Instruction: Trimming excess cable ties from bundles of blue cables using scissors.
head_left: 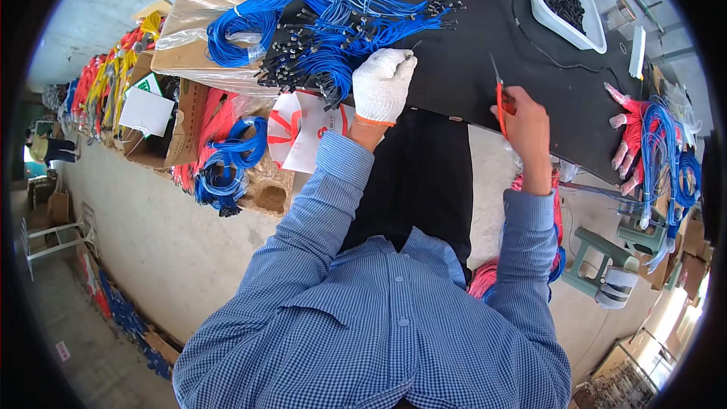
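My left hand [385,85], in a white knitted glove with an orange cuff, is closed at the table's near edge, beside a pile of blue cables [333,45] with black connector ends. A small dark tip shows just past its fingers; what they hold is hidden. To the right, my bare right hand [527,125] is wrapped around orange-handled scissors [500,98]. Their thin metal blades point away from me over the black tabletop [469,38].
A white tray [564,1] of small black parts stands far right on the table. Pink and blue cable bundles [655,151] lie at the right edge. Left are a plastic-wrapped carton [193,30] and an open cardboard box [185,121]. A green stool [598,261] stands on the floor.
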{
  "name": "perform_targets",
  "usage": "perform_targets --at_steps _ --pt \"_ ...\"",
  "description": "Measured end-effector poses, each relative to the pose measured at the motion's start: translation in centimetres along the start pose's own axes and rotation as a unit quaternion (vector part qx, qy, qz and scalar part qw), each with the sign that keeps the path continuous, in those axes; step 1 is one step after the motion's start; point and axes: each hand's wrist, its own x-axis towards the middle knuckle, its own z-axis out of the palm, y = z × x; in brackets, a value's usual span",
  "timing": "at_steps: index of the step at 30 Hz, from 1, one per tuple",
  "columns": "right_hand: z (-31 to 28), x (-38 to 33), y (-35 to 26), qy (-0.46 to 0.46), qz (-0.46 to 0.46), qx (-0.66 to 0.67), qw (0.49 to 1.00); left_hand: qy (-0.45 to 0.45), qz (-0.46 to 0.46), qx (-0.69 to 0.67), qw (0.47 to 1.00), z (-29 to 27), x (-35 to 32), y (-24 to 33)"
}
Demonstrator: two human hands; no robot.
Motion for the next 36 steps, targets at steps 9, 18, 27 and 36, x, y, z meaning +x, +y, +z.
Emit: perform_targets --at_steps 9,18,27,36 --pt "3.6 -1.3 -10.6 0.102 -0.094 0.141 0.98 -0.043 -0.011 0.018 0.999 -0.5 0.2 0.3" --pt "4.1 -0.7 -11.2 0.103 -0.097 0.084 0.986 -0.047 0.021 0.047 0.998 -0.3 0.1 -0.4" --pt "3.6 -0.3 -10.7 0.076 -0.12 0.067 0.988 -0.042 0.001 0.009 0.999 -0.4 0.1 -0.1" --pt "3.6 -0.2 -9.4 0.101 -0.105 0.131 0.981 -0.047 -0.003 0.002 0.999 -0.1 0.2 0.0"
